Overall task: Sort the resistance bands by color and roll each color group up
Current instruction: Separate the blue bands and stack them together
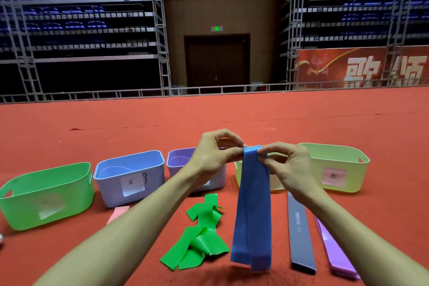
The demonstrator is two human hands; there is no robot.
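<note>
Left hand (212,154): thumb and forefinger pressed together on the top fold of the blue resistance bands (253,211), the other fingers curled. Right hand (287,165): pinching the same fold from the opposite side, fingertips nearly meeting those of the left. The blue bands (several layers, stacked edge to edge at the pinch) hang straight down from the two hands, their lower ends just above the red carpet (92,127). Below and left of the grip: green resistance bands (199,237), a crumpled heap lying on the carpet. Below and right of the grip: a dark grey resistance band (300,232), flat and straight; just beyond it, purple resistance bands (334,248), also flat. Far left of the hands: green bin (46,195), contents not visible. Next to it, blue bin (130,176) with a white label, interior appearing bare. Behind the left hand: purple bin (178,160), partly hidden. Behind the hanging bands: a pale yellow bin (276,181), mostly hidden. Right of the right hand: light green bin (336,167) with a pink label, interior not visible. In front of the blue bin: a pink strip (117,213) on the carpet.
</note>
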